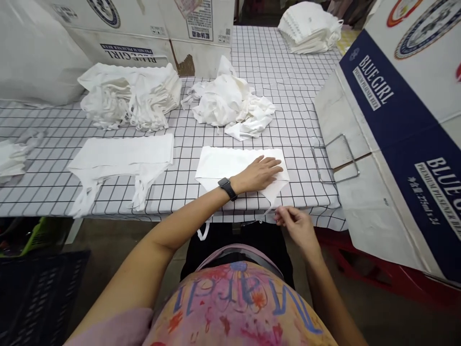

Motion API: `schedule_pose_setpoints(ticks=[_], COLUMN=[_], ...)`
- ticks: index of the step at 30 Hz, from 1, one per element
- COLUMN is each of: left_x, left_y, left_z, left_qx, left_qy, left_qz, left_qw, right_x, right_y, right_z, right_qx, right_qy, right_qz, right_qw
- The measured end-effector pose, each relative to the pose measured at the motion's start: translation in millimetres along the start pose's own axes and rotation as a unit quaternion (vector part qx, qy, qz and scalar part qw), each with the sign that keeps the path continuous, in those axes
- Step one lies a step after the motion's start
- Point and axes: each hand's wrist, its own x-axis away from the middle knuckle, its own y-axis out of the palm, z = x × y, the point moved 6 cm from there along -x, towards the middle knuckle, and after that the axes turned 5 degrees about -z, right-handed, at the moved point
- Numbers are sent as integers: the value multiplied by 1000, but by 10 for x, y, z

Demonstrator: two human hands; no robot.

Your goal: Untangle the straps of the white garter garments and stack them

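A flat white fabric piece (pixel 223 166) with thin strings lies on the checked tablecloth (pixel 295 120) in front of me. My left hand (pixel 257 174) rests flat on it, fingers stretched out, with a black watch on the wrist. My right hand (pixel 297 225) is at the table's front edge, its fingers pinched on a thin white string (pixel 266 215) that hangs from the piece's right corner.
A second flattened white piece (pixel 122 158) lies to the left. Behind are a folded stack (pixel 133 93), a loose heap (pixel 234 103) and another stack (pixel 309 26). Blue Girl cardboard boxes stand at the right (pixel 406 120) and back (pixel 144 33). A metal frame (pixel 336 161) lies nearby.
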Motion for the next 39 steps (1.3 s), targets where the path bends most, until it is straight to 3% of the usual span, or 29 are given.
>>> schedule_pose_setpoints(ticks=[2, 5, 10, 16, 22, 25, 27, 30, 32, 34, 39], left_x=[-91, -129, -101, -98, -105, -110, -116, -120, -117, -111, -107], left_y=[121, 271, 413, 403, 414, 416, 419, 417, 410, 404, 406], left_z=[48, 66, 49, 77, 74, 68, 64, 65, 70, 73, 72], left_qx=[4, 2, -26, -37, -22, -14, -9, -1, 6, 9, 9], left_qy=[-5, -19, -35, -36, -43, -44, -45, -48, -47, -47, -43], left_qz=[-21, -12, 26, 32, 15, 18, 16, 11, 11, 13, 28], left_qw=[1000, 1000, 999, 998, 999, 999, 999, 999, 999, 999, 999], right_x=[64, 5, -57, 305, 803, 979, 1056, 1104, 1068, 959, 433], right_y=[83, 186, 371, 174, -70, -152, -178, -192, -195, -189, -129], right_z=[248, 402, 316, 170, 180, 187, 214, 351, 447, 445, 243], right_qx=[0, -26, -73, -89, 8, 95, 211, 391, 424, 376, 131], right_qy=[26, -4, -42, -50, -13, -30, -61, -73, -59, -65, -88], right_qz=[-15, -3, -63, -80, -103, -90, -81, -75, -79, -61, 87], right_qw=[1000, 1000, 994, 992, 995, 991, 972, 914, 900, 922, 984])
